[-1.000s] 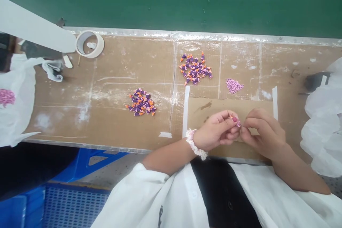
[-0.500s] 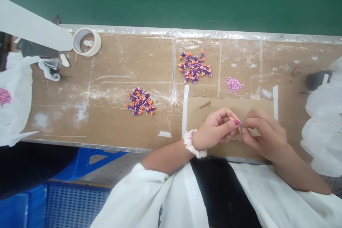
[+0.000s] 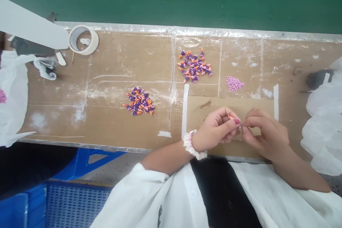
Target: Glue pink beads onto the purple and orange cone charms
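My left hand is pinched shut on a tiny orange and purple piece over a taped cardboard sheet. My right hand meets it fingertip to fingertip, pinched on something too small to make out. Beyond the hands lie a pile of purple and orange pieces and a small heap of pink beads. A second purple and orange pile lies to the left.
A roll of tape sits at the back left by a white strip. White plastic bags lie at the left edge and right edge. A blue crate stands below the bench's front edge.
Both hands stay together in a pinch with only slight finger movement. The view has shifted a little, so the bench items sit slightly higher and further left.
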